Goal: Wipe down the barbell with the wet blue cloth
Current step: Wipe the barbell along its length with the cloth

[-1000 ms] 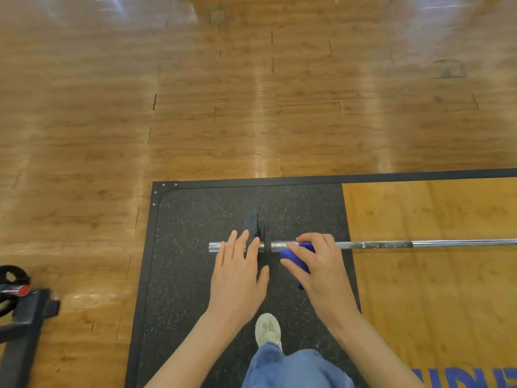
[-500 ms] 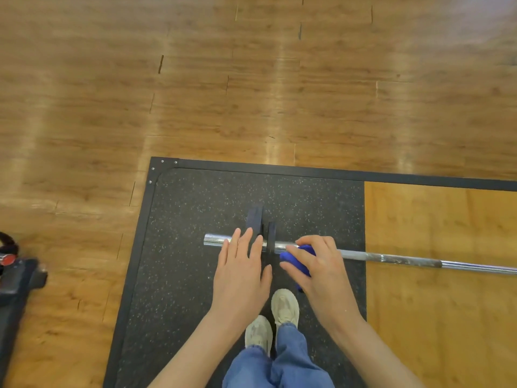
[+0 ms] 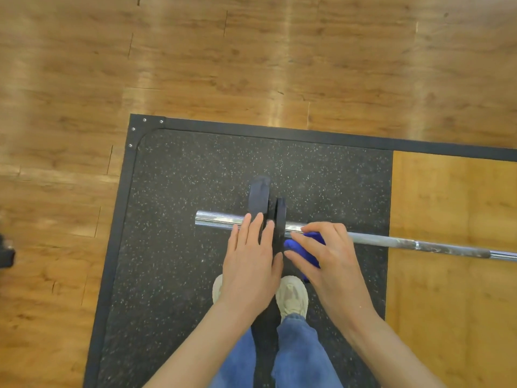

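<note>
Speckled black mat [image 3: 173, 247] under barbell [image 3: 391, 242]

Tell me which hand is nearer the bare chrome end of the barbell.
Left. The left hand lies with straight fingers over the sleeve beside the chrome end. The right hand holds the blue cloth past the black plates, farther away.

We see the barbell [image 3: 391, 242] lying crosswise on the mat [image 3: 173, 247], its left end on the mat and its shaft running right over the wooden panel [image 3: 453, 275] beside it. Two plates [image 3: 268, 208] stand on the bar near its left end; our left hand [image 3: 251, 264] rests just left of them, our right hand [image 3: 330, 261] just right, with the cloth [image 3: 307, 247] under it against the bar. Our shoes [image 3: 292, 296] stand on the mat below the hands, and floorboards [image 3: 195, 65] lie beyond and left of the mat.
</note>
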Motion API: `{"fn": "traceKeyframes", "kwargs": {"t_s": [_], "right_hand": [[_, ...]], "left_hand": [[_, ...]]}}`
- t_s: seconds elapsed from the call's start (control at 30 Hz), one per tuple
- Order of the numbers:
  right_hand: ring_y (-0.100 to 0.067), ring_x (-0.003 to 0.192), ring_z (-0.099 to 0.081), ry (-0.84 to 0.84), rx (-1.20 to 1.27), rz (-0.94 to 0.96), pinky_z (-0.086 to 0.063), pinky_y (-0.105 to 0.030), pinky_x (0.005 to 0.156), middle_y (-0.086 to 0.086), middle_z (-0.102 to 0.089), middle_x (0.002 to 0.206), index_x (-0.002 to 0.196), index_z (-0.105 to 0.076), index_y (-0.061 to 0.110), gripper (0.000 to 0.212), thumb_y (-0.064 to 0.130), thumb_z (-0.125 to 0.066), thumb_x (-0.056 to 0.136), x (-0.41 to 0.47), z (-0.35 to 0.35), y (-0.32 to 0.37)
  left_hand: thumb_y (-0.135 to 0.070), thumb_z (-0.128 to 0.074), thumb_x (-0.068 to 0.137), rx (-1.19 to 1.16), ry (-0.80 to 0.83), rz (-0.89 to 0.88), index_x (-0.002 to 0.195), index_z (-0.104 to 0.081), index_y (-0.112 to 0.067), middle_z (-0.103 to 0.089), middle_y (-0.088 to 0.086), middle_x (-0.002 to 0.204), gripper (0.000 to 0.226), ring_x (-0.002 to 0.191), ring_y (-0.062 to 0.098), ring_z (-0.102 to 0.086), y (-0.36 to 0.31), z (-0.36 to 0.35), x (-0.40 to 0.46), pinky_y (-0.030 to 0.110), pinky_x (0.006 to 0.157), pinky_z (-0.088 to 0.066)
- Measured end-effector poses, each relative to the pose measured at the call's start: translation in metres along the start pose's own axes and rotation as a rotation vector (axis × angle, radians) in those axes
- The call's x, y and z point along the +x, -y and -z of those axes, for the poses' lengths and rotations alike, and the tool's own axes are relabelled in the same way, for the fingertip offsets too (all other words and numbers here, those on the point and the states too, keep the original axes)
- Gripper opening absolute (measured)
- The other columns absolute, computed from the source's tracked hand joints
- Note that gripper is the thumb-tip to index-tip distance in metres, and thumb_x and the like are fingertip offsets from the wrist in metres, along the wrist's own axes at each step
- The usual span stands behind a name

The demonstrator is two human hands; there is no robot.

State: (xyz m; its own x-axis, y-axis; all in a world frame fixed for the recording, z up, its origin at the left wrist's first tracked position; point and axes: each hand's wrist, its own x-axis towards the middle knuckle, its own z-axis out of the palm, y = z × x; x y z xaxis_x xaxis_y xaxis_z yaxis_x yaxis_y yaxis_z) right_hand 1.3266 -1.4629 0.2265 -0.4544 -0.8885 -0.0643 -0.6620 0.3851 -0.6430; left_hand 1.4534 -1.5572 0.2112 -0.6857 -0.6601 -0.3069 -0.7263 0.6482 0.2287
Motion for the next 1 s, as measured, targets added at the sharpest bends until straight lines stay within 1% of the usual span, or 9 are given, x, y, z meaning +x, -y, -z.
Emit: {"fn": "traceKeyframes", "kwargs": {"t_s": [0.2,0.27,0.33,0.4,0.47,0.53,0.77,0.87,1.0], "right_hand": [[-0.015,0.105,-0.048,-0.031,-0.005,0.010,-0.043,-0.031,0.089,-0.001,-0.062,0.111,0.111,-0.074,0.012,0.041,0.041,-0.054,0.091,0.006,-0.047,-0.014],[-0.017,0.106,-0.049,-0.061,0.035,0.012,-0.048,-0.037,0.087,-0.001,-0.062,0.112,0.113,-0.074,0.012,0.040,0.039,-0.057,0.090,0.010,-0.062,-0.018],[-0.016,0.108,-0.048,-0.093,0.030,0.037,-0.050,-0.041,0.086,-0.002,-0.063,0.113,0.114,-0.074,0.012,0.039,0.039,-0.057,0.091,0.015,-0.076,-0.023],[-0.013,0.109,-0.046,-0.116,0.028,0.048,-0.046,-0.032,0.093,-0.002,-0.063,0.114,0.114,-0.075,0.012,0.033,0.037,-0.065,0.095,0.018,-0.086,-0.030],[-0.011,0.109,-0.045,-0.144,0.012,0.067,-0.038,-0.016,0.096,-0.002,-0.063,0.113,0.114,-0.075,0.012,0.032,0.032,-0.069,0.090,0.019,-0.098,-0.037],[-0.011,0.110,-0.045,-0.173,0.000,0.094,-0.035,-0.011,0.096,-0.002,-0.063,0.113,0.114,-0.075,0.013,0.033,0.028,-0.070,0.086,0.022,-0.110,-0.044],[-0.012,0.109,-0.048,-0.268,0.004,0.193,-0.035,-0.008,0.096,0.000,-0.063,0.114,0.116,-0.070,0.024,0.032,0.039,-0.067,0.088,0.029,-0.141,-0.068],[-0.011,0.106,-0.048,-0.304,0.000,0.241,-0.035,-0.007,0.095,0.001,-0.064,0.113,0.115,-0.068,0.028,0.030,0.039,-0.063,0.088,0.034,-0.149,-0.072],[-0.016,0.104,-0.051,-0.345,-0.034,0.301,-0.036,-0.009,0.094,0.001,-0.064,0.114,0.114,-0.071,0.023,0.031,0.039,-0.065,0.089,0.044,-0.153,-0.078]], "left_hand": [[-0.026,-0.085,0.077,-0.055,-0.039,-0.099,0.134,-0.061,-0.002,-0.056,0.021,0.143,0.066,0.135,0.038,-0.052,0.036,-0.059,0.011,0.056,0.109,-0.043],[-0.029,-0.072,0.085,-0.045,-0.090,-0.142,0.138,-0.057,-0.001,-0.051,0.021,0.148,0.062,0.139,0.037,-0.048,0.046,-0.079,0.015,0.054,0.113,-0.038],[-0.036,-0.051,0.093,-0.022,-0.127,-0.176,0.144,-0.050,0.000,-0.044,0.020,0.154,0.062,0.144,0.035,-0.041,0.054,-0.098,0.018,0.050,0.117,-0.033],[-0.040,-0.040,0.097,-0.023,-0.153,-0.199,0.150,-0.040,0.002,-0.034,0.020,0.160,0.068,0.150,0.034,-0.032,0.062,-0.118,0.021,0.047,0.120,-0.029],[-0.040,-0.039,0.099,-0.035,-0.168,-0.233,0.155,-0.030,0.003,-0.021,0.020,0.166,0.071,0.154,0.033,-0.020,0.071,-0.140,0.023,0.046,0.122,-0.027],[-0.036,-0.039,0.099,-0.006,-0.191,-0.279,0.157,-0.023,0.003,-0.014,0.020,0.167,0.072,0.156,0.033,-0.013,0.078,-0.157,0.027,0.047,0.122,-0.030],[-0.027,-0.034,0.102,0.117,-0.317,-0.361,0.156,-0.018,0.008,-0.008,0.029,0.165,0.067,0.155,0.041,-0.009,0.082,-0.177,0.045,0.050,0.123,-0.025],[-0.020,-0.021,0.106,0.175,-0.313,-0.411,0.154,-0.017,0.013,-0.007,0.035,0.162,0.059,0.153,0.048,-0.002,0.082,-0.178,0.058,0.055,0.123,-0.020],[-0.022,-0.026,0.103,0.097,-0.430,-0.421,0.152,-0.029,0.011,-0.024,0.030,0.161,0.059,0.153,0.043,-0.015,0.083,-0.176,0.079,0.052,0.123,-0.022]]}}
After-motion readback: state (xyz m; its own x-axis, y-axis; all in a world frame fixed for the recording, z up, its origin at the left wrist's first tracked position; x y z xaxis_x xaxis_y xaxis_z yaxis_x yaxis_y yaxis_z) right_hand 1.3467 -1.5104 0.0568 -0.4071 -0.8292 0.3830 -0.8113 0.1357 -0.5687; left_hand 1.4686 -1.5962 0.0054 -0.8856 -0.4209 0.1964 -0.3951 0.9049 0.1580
